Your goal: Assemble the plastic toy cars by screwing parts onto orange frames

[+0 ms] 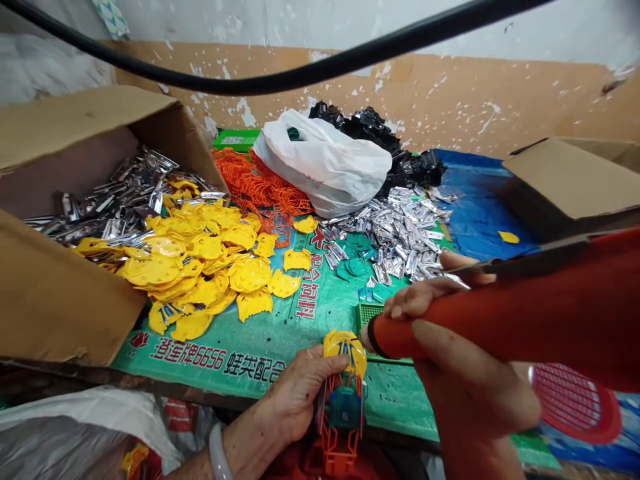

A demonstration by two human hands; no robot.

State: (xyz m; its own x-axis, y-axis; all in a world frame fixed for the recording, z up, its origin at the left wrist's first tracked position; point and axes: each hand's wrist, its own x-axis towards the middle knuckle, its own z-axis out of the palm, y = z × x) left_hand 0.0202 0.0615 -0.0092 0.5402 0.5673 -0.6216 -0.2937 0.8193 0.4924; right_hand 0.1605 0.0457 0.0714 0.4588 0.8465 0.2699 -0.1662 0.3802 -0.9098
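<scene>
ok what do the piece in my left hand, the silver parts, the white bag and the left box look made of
Piece in the left hand: probably hard plastic, with a glossy yellow top and thin orange frame.
Silver parts: mirror-bright, so metal or chrome-coated plastic; can't tell.
White bag: likely thin plastic film, softly creased.
Left box: likely cardboard, with matt brown, stiff flaps.

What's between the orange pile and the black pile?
A white plastic bag sits between the orange pile and the black pile in the head view.
</scene>
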